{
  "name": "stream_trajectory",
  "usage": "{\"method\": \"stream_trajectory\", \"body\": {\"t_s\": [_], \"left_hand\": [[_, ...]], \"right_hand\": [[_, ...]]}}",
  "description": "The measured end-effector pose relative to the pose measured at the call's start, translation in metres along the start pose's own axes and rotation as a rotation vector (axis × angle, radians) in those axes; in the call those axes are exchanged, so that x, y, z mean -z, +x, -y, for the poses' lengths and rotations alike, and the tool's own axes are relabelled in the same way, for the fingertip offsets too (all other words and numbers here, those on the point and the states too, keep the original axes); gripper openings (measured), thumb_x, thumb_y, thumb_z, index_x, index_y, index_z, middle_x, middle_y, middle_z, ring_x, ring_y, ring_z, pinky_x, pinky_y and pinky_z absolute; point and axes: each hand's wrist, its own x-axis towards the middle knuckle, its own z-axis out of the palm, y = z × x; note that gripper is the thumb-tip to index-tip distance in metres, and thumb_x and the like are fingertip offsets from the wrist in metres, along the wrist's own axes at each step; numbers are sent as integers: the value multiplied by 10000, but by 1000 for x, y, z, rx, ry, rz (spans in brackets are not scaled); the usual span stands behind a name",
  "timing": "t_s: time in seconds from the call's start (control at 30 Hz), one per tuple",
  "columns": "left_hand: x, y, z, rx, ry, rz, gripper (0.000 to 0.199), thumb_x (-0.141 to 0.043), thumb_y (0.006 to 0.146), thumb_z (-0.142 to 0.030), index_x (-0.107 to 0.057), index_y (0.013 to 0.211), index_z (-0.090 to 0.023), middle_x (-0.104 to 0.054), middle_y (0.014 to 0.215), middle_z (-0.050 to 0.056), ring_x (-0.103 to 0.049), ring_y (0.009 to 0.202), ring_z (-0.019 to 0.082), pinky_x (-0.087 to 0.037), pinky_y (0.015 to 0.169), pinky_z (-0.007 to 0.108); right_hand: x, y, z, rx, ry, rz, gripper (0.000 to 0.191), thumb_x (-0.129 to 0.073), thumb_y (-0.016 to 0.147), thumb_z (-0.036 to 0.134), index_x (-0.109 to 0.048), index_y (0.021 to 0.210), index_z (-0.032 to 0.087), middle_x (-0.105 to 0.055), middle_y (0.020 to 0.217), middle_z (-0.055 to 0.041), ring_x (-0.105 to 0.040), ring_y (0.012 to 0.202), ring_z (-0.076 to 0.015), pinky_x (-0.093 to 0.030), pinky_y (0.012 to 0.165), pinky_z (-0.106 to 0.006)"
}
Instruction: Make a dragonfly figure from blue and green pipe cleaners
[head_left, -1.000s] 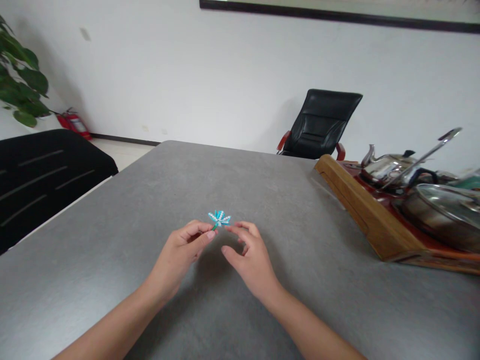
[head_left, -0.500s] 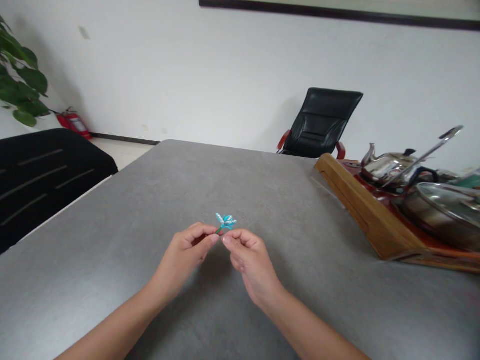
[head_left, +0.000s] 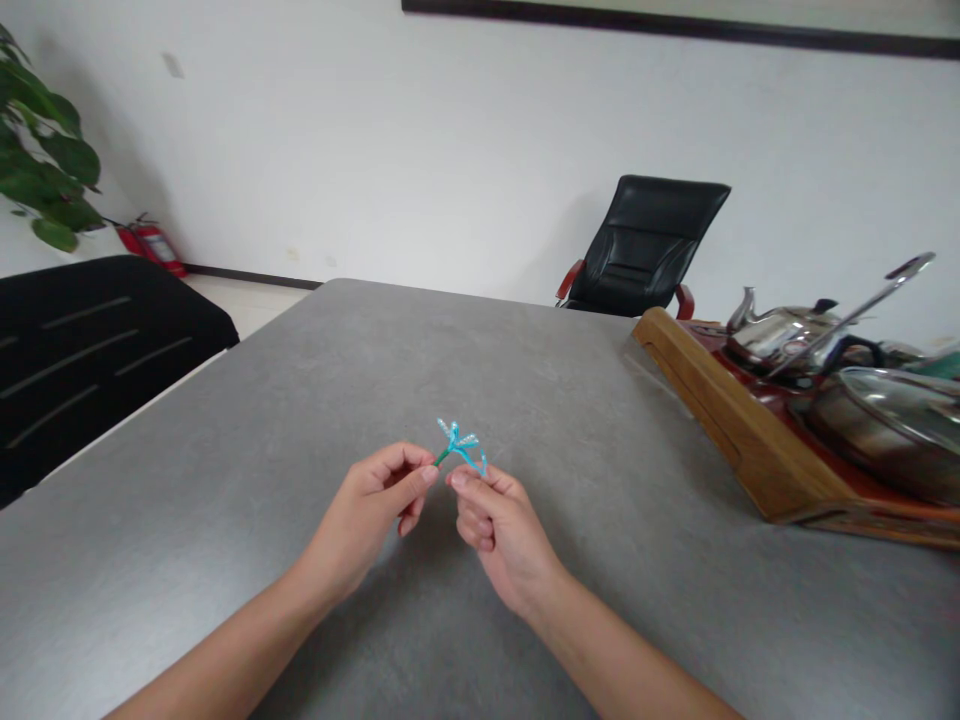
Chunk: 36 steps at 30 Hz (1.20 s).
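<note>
Above the grey table, my left hand pinches the green stem of a small blue flower between thumb and fingertips. The flower has thin turquoise petals with whitish, sparkling parts, and it leans up and to the right. My right hand is closed beside it, thumb against forefinger. One petal bends down to the right and meets the right forefinger. Whether anything sits inside the right pinch is too small to tell.
On the right a wooden tray carries a metal teapot and a glass-lidded pot. A black chair stands behind the table, another black chair at left. A plant and fire extinguisher are beyond.
The flower's petals look more spread, with one now bent down to the right towards my right forefinger. My right fingers have curled in more. The left hand still holds the stem.
</note>
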Motion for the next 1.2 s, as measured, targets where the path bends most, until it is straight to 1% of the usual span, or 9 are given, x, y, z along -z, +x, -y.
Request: {"method": "stream_trajectory", "body": {"t_s": [0.17, 0.33, 0.53, 0.8, 0.97, 1.07, 1.2], "left_hand": [[2, 0, 1, 22, -25, 21, 216, -599, 820, -359, -581, 809, -144, -441, 503, -62, -361, 450, 61, -306, 419, 165], [2, 0, 1, 29, -25, 13, 212, -606, 811, -349, -590, 785, -139, -444, 507, -57, -361, 449, 62, -309, 412, 163], [1, 0, -1, 37, -1, 15, 238, -595, 815, -356, -612, 761, -125, -447, 495, -49, -360, 443, 62, -301, 404, 163], [0, -1, -5, 43, 42, -1, 248, -597, 806, -360, -636, 792, -116, -465, 494, -45, -371, 432, 62, -299, 397, 164], [-1, 0, -5, 16, 33, 1, 229, -598, 805, -353, -623, 863, -132, -514, 569, -37, -392, 448, 65, -322, 394, 162], [0, 0, -4, 10, 38, 12, 214, -583, 817, -350, -605, 814, -137, -504, 550, -40, -390, 439, 66, -327, 397, 164], [2, 1, -2, 17, 70, 55, 248, -544, 848, -360, -581, 738, -141, -472, 502, -45, -383, 424, 65, -318, 412, 171]], "right_hand": [[1, 2, 1, 6, 22, 7, 214, -734, 713, 241, -550, 648, 152, -278, 490, 109, -130, 407, -27, -92, 383, -204], [3, 3, 1, 23, 22, -1, 175, -751, 695, 237, -607, 699, 137, -352, 518, 97, -143, 404, -13, -88, 385, -203], [6, 5, 1, 40, 2, 1, 139, -734, 701, 231, -629, 695, 139, -355, 517, 91, -146, 402, -13, -81, 383, -208], [5, 5, 1, 34, -2, -17, 160, -758, 671, 240, -639, 700, 138, -387, 520, 89, -154, 391, -6, -78, 376, -210], [7, 6, 2, 31, 8, -15, 164, -756, 678, 253, -636, 703, 144, -341, 484, 104, -144, 387, -10, -82, 376, -207], [7, 6, 2, 31, 5, -17, 166, -761, 673, 248, -631, 694, 147, -340, 483, 105, -141, 389, -12, -80, 375, -207], [5, 5, 3, 27, -23, -35, 161, -761, 673, 253, -646, 709, 147, -368, 494, 98, -153, 392, -14, -82, 377, -209]]}}
